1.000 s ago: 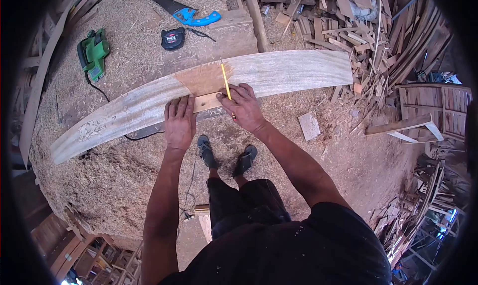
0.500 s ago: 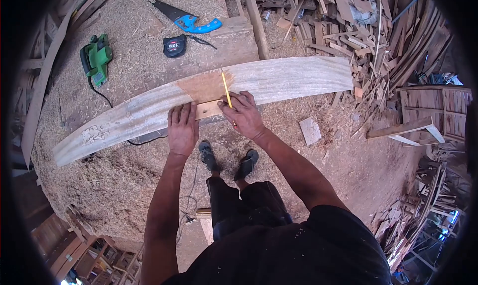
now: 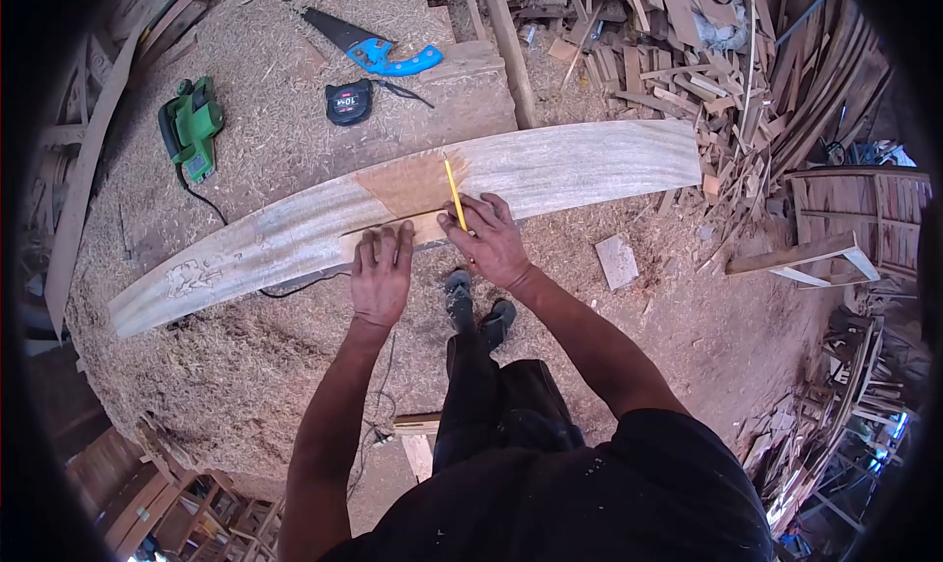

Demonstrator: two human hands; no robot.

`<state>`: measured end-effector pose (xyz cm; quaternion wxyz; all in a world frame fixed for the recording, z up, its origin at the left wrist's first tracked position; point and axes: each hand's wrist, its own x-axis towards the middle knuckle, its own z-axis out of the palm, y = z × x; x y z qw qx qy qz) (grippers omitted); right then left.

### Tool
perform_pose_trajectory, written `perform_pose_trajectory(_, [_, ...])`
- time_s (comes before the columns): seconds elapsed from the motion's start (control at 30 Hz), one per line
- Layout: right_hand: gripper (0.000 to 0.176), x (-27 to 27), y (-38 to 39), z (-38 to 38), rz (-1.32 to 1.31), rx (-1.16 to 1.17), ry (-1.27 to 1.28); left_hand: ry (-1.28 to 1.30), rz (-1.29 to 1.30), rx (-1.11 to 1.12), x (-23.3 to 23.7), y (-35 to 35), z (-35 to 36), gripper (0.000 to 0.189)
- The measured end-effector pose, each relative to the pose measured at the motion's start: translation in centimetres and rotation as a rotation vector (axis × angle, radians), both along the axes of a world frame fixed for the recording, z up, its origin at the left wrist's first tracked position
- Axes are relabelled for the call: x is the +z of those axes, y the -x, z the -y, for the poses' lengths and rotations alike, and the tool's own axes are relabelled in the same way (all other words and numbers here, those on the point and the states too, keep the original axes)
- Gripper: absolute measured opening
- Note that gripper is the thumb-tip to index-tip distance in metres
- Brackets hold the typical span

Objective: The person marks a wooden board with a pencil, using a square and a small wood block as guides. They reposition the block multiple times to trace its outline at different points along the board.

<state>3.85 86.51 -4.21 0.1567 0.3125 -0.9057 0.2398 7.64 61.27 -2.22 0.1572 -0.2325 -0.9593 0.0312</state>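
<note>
A long curved plank (image 3: 570,154) lies across the work surface, with a reddish-brown patch near its middle. Along its near edge rests a small light wood strip (image 3: 425,227). My left hand (image 3: 381,272) presses its fingertips on the left part of this strip. My right hand (image 3: 491,243) is at the strip's right end, its fingers closed round a yellow pencil (image 3: 453,194) that points away from me over the plank. What my right thumb touches is partly hidden.
Beyond the plank lie a green power planer (image 3: 194,128), a black tape measure (image 3: 350,102) and a blue-handled saw (image 3: 393,59). Wood offcuts (image 3: 688,81) are heaped at the upper right. A flat scrap (image 3: 617,261) lies right of my right hand.
My left hand has shifted right and slightly nearer me; more of the strip shows. The plank and tools sit slightly lower in view. My left foot has moved right.
</note>
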Motion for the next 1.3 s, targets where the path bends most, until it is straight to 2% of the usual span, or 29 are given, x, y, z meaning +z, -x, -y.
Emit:
perform_pose_trajectory(0.27, [0.05,3.0,0.9,-0.2,0.14,0.057,-0.004,0.106,0.058,-0.049,-0.2,-0.1,-0.7,0.06])
perform_pose_trajectory(0.4, [0.048,10.1,2.6,0.1,0.433,0.006,0.059,0.081,0.08,-0.051,0.2,0.1,-0.6,0.061])
perform_pose_trajectory(0.5, [0.037,10.5,4.7,0.9,0.821,0.035,0.432,0.044,0.097,-0.038,0.1,-0.1,-0.8,0.06])
perform_pose_trajectory(0.6, [0.028,9.0,7.7,1.8,0.901,0.174,0.348,0.032,0.105,-0.036,-0.1,0.1,-0.7,0.059])
perform_pose_trajectory(0.7, [0.025,5.9,10.3,3.2,0.857,0.332,0.266,0.032,0.118,-0.044,0.1,0.0,-0.5,0.058])
perform_pose_trajectory(0.9, [0.026,8.2,13.6,2.1,0.928,0.441,0.077,-0.096,0.167,-0.063,-0.3,0.2,-0.3,0.057])
perform_pose_trajectory(1.0, [0.028,11.5,14.1,-0.7,0.808,0.297,-0.222,-0.097,0.171,-0.054,-0.3,0.0,-0.3,0.057])
perform_pose_trajectory(1.1, [0.03,17.9,15.5,1.4,0.9,0.294,-0.728,-0.061,0.146,-0.059,-0.5,0.6,-0.1,0.055])
perform_pose_trajectory(1.17, [0.029,16.1,14.8,2.2,0.949,0.351,-0.363,-0.073,0.157,-0.063,-0.3,0.4,-0.1,0.055])
perform_pose_trajectory(1.23, [0.029,12.0,13.7,3.3,0.911,0.396,0.013,-0.081,0.158,-0.07,-0.4,0.3,-0.3,0.054])
perform_pose_trajectory(1.3, [0.03,9.7,13.3,4.1,0.99,0.42,0.038,-0.071,0.176,-0.06,-0.3,0.2,0.1,0.055])
